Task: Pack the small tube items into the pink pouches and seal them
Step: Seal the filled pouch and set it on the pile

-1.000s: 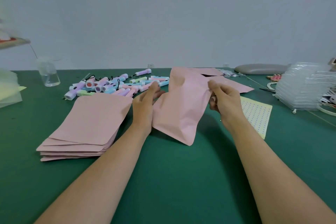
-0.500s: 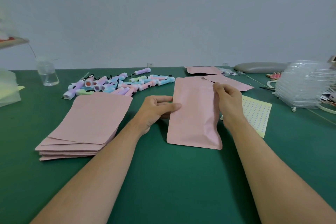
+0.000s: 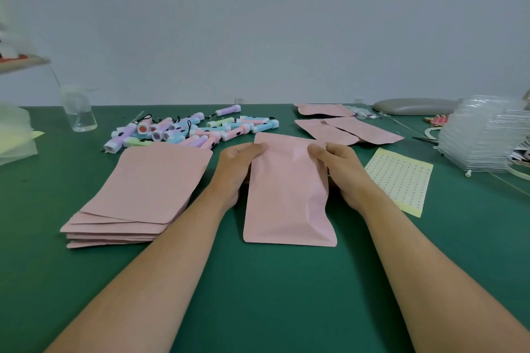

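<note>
Both my hands hold one pink pouch flat on the green counter point(image 3: 272, 295).

My left hand point(image 3: 239, 165) grips the pink pouch point(image 3: 286, 198) at its left edge near the top, thumb on the face and fingers curled under. My right hand point(image 3: 339, 165) pinches the right edge the same way. The pouch lies lengthwise between my forearms, bottom end towards me. A stack of empty pouches point(image 3: 143, 189) sits just to its left. The pastel tubes point(image 3: 195, 130) are heaped beyond that stack. More pink pouches point(image 3: 352, 130) lie further back on the right, and a yellow sticker sheet point(image 3: 401, 178) lies beside my right hand.
</note>
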The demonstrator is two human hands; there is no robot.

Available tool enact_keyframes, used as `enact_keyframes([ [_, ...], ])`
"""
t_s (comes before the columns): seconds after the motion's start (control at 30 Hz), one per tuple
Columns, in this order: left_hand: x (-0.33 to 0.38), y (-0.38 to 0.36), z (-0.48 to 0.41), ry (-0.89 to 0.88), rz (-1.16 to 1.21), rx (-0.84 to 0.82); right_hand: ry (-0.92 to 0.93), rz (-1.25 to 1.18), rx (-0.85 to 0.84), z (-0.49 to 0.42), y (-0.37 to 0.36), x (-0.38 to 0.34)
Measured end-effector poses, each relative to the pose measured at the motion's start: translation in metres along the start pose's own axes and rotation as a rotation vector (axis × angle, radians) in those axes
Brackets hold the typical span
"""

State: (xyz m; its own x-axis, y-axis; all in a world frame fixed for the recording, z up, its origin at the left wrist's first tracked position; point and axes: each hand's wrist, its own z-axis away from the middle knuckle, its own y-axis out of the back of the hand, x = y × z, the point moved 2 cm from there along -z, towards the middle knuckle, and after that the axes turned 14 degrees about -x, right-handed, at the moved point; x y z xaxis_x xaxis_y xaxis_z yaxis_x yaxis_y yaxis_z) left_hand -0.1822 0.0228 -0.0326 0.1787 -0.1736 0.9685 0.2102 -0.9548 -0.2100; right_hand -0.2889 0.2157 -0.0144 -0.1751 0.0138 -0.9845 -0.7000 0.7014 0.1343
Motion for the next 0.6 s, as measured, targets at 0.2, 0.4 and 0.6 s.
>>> enact_keyframes([
  [0.2,-0.0014,-0.0030,-0.0008,0.021,-0.086,-0.019,0.029,0.075,0.012,0.0006,-0.0036,-0.0010],
  [0.4,-0.0004,-0.0013,-0.0004,0.011,-0.088,-0.047,0.015,0.040,0.031,0.0003,-0.0030,0.0000],
  [0.6,0.0008,-0.0041,-0.0014,-0.019,-0.178,-0.087,0.037,0.030,0.049,0.0000,-0.0059,0.0007],
])
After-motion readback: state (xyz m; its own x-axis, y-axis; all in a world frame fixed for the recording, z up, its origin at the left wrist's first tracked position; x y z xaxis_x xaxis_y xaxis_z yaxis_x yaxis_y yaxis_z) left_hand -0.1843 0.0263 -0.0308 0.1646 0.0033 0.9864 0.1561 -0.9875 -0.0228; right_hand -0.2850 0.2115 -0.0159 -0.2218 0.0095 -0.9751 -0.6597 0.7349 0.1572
